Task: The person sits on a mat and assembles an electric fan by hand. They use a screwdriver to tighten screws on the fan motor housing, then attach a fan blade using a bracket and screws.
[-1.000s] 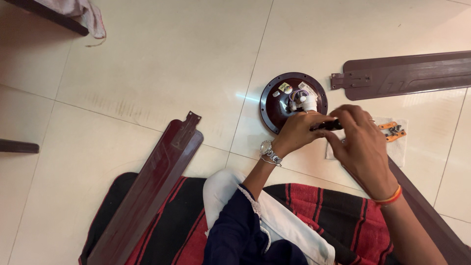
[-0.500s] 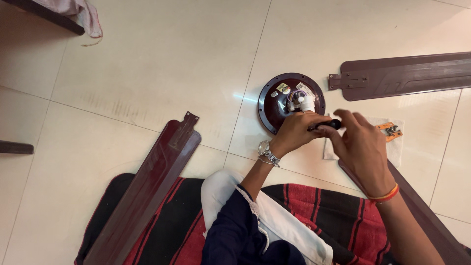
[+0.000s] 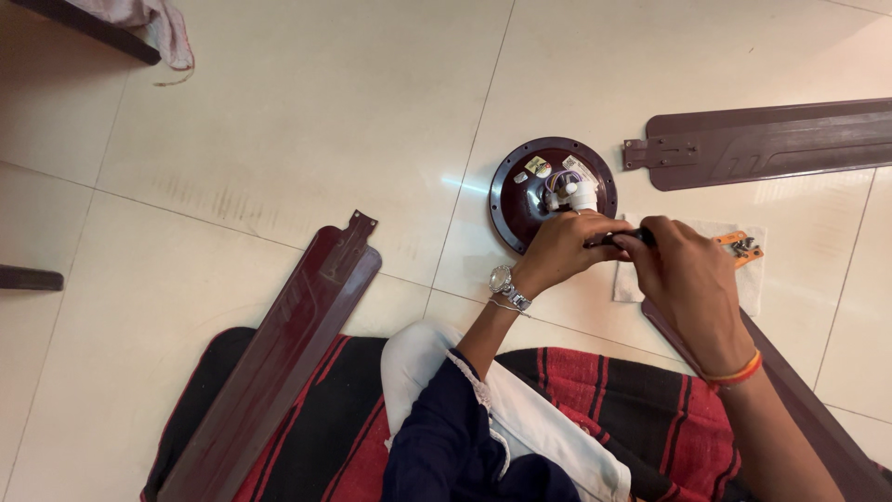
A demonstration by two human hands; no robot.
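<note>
A round maroon fan motor housing [image 3: 520, 186] lies on the tiled floor, with white and purple wired parts at its centre. My left hand [image 3: 564, 249], with a wristwatch, is closed around a short black tool handle [image 3: 621, 239] just in front of the housing. My right hand [image 3: 683, 279], with an orange wristband, grips the same handle from the right side. Both hands meet over the housing's near rim and hide the tool's tip.
Three maroon fan blades lie around: one at the left [image 3: 288, 353], one at the upper right [image 3: 762, 139], one under my right forearm [image 3: 818, 418]. A white cloth [image 3: 753, 279] holds orange pieces and screws [image 3: 741, 247]. A red and black striped mat [image 3: 641, 400] is beneath me.
My right hand's fingers were spread beside the handle; now they have closed onto it, close to my left hand. My left hand stays put.
</note>
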